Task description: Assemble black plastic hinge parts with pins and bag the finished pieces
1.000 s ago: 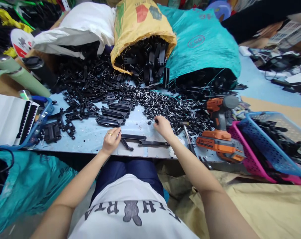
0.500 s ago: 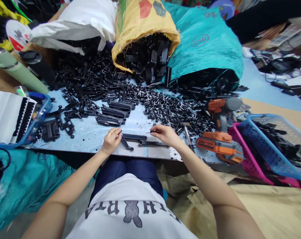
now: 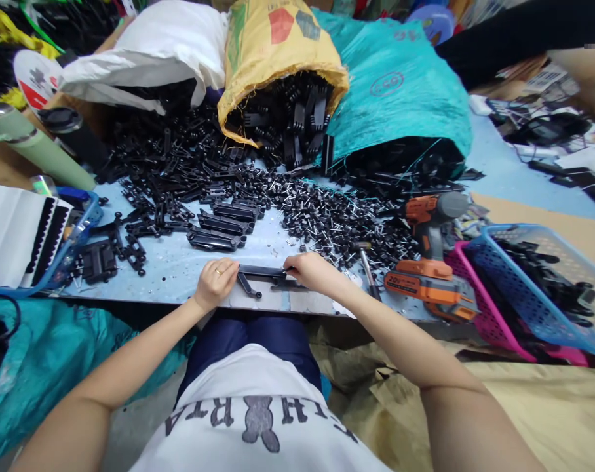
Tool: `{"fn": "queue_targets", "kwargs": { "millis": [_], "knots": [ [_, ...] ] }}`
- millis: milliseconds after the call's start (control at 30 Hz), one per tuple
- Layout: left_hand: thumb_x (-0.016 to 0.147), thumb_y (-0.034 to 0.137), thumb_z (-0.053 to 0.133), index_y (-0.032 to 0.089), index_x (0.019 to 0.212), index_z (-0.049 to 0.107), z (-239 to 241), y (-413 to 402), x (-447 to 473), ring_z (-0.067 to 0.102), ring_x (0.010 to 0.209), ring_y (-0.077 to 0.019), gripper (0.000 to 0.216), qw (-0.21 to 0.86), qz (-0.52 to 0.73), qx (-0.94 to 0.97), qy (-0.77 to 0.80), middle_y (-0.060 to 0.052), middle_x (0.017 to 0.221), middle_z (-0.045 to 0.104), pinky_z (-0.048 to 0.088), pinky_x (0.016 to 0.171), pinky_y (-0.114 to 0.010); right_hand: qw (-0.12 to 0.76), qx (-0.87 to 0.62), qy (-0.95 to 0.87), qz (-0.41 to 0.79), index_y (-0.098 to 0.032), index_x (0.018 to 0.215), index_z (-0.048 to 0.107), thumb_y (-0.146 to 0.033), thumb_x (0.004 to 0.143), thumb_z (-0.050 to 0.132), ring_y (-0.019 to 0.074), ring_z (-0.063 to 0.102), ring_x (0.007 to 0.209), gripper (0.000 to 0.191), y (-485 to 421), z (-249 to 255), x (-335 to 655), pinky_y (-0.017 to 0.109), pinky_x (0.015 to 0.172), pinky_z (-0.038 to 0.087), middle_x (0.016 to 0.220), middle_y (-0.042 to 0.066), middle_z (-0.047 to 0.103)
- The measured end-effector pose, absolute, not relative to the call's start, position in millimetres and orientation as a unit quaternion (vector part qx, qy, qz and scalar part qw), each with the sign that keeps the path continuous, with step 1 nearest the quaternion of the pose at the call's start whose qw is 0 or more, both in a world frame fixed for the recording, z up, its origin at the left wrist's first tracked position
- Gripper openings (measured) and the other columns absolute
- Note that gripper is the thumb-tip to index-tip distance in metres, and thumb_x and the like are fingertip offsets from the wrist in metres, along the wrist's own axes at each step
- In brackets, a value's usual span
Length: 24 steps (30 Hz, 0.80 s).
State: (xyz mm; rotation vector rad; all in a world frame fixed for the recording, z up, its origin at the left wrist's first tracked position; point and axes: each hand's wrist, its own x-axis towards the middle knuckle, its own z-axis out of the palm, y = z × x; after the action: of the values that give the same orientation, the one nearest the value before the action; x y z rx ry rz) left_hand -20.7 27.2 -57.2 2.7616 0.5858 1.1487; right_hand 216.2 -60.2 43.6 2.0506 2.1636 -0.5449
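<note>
My left hand (image 3: 217, 283) is closed on the left end of a long black plastic bar (image 3: 261, 270) at the table's front edge. A shorter black arm (image 3: 249, 286) slants down to the right from that end. My right hand (image 3: 313, 271) is pinched at the bar's other end, on a small pin that its fingers mostly hide. Under the right hand lies another dark strip (image 3: 284, 284), partly covered. Just beyond the hands, several black folded plastic assemblies (image 3: 216, 238) sit in a row. Behind them spreads a heap of black-headed metal pins (image 3: 322, 208).
An orange cordless drill (image 3: 428, 262) and a hammer (image 3: 369, 269) lie to the right, beside blue (image 3: 528, 288) and pink baskets (image 3: 489, 321). Loose black parts (image 3: 164, 170) pile up under white, yellow (image 3: 282, 39) and teal sacks (image 3: 400, 78). Another person's arm (image 3: 582, 72) shows at far right.
My right hand has moved left with the small pin, from beyond the bar's right end onto that end. My left hand stays at the bar's left end.
</note>
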Motion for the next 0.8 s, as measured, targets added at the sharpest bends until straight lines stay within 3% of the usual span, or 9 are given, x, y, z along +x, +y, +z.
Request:
{"fn": "queue_targets", "kwargs": {
  "millis": [167, 300, 367, 433, 567, 667, 800],
  "knots": [
    [0.085, 0.012, 0.048, 0.017, 0.115, 0.055, -52, 21, -23, 0.062, 0.096, -0.0208, 0.032, 0.056, 0.366, 0.915, 0.161, -0.012, 0.1, 0.066, 0.049, 0.079, -0.035, 0.104, 0.65, 0.739, -0.146, -0.014, 0.093, 0.066, -0.011, 0.082, 0.052, 0.0222, 0.066, 0.083, 0.018, -63, 33, 206, 0.028, 0.073, 0.047, 0.083, 0.012, 0.07],
    [0.085, 0.02, 0.05, 0.01, 0.118, 0.051, -50, 1, -25, 0.056, 0.107, -0.0231, 0.034, 0.088, 0.362, 0.89, 0.262, -0.017, 0.113, 0.06, 0.047, 0.087, -0.036, -0.074, 0.616, 0.775, -0.117, -0.015, 0.124, 0.052, -0.027, 0.086, 0.056, 0.0223, 0.058, 0.109, 0.04, -60, 19, 186, 0.031, 0.089, 0.046, 0.123, 0.015, 0.057],
    [0.085, 0.024, 0.048, 0.01, 0.102, 0.058, -48, -13, -22, 0.059, 0.1, -0.0242, 0.024, 0.107, 0.331, 0.868, 0.355, -0.016, 0.1, 0.064, 0.047, 0.083, -0.036, -0.164, 0.565, 0.803, -0.101, -0.018, 0.133, 0.042, -0.029, 0.091, 0.047, 0.0201, 0.053, 0.116, 0.044, -54, 6, 172, 0.033, 0.094, 0.045, 0.133, 0.014, 0.049],
    [0.085, 0.029, 0.047, 0.014, 0.081, 0.061, -44, -26, -17, 0.062, 0.084, -0.0235, 0.021, 0.137, 0.239, 0.858, 0.435, -0.011, 0.08, 0.065, 0.047, 0.074, -0.034, -0.197, 0.528, 0.82, -0.096, -0.02, 0.134, 0.041, -0.026, 0.093, 0.041, 0.0193, 0.054, 0.114, 0.041, -48, -11, 161, 0.034, 0.093, 0.046, 0.131, 0.013, 0.051],
    [0.086, 0.041, 0.045, 0.018, 0.07, 0.063, -36, -41, 2, 0.064, 0.07, -0.0219, 0.033, 0.204, 0.038, 0.833, 0.512, -0.007, 0.068, 0.066, 0.043, 0.064, -0.03, -0.157, 0.555, 0.813, -0.08, -0.017, 0.134, 0.04, -0.02, 0.093, 0.039, 0.0211, 0.058, 0.107, 0.041, -45, -36, 155, 0.035, 0.086, 0.05, 0.132, 0.016, 0.05],
    [0.087, 0.043, 0.041, 0.018, 0.076, 0.067, -34, -41, 12, 0.066, 0.071, -0.0234, 0.038, 0.217, -0.004, 0.809, 0.547, -0.009, 0.071, 0.068, 0.042, 0.064, -0.03, -0.105, 0.552, 0.825, -0.061, -0.02, 0.137, 0.037, -0.014, 0.089, 0.043, 0.0216, 0.058, 0.104, 0.048, -48, -44, 160, 0.036, 0.084, 0.05, 0.134, 0.017, 0.046],
    [0.088, 0.044, 0.039, 0.018, 0.079, 0.069, -37, -40, 19, 0.066, 0.076, -0.0245, 0.041, 0.218, -0.001, 0.805, 0.552, -0.011, 0.075, 0.069, 0.041, 0.066, -0.03, -0.12, 0.538, 0.833, -0.058, -0.021, 0.139, 0.034, -0.011, 0.089, 0.043, 0.0195, 0.055, 0.107, 0.052, -49, -46, 163, 0.034, 0.09, 0.046, 0.125, 0.013, 0.052]
  ]
}}
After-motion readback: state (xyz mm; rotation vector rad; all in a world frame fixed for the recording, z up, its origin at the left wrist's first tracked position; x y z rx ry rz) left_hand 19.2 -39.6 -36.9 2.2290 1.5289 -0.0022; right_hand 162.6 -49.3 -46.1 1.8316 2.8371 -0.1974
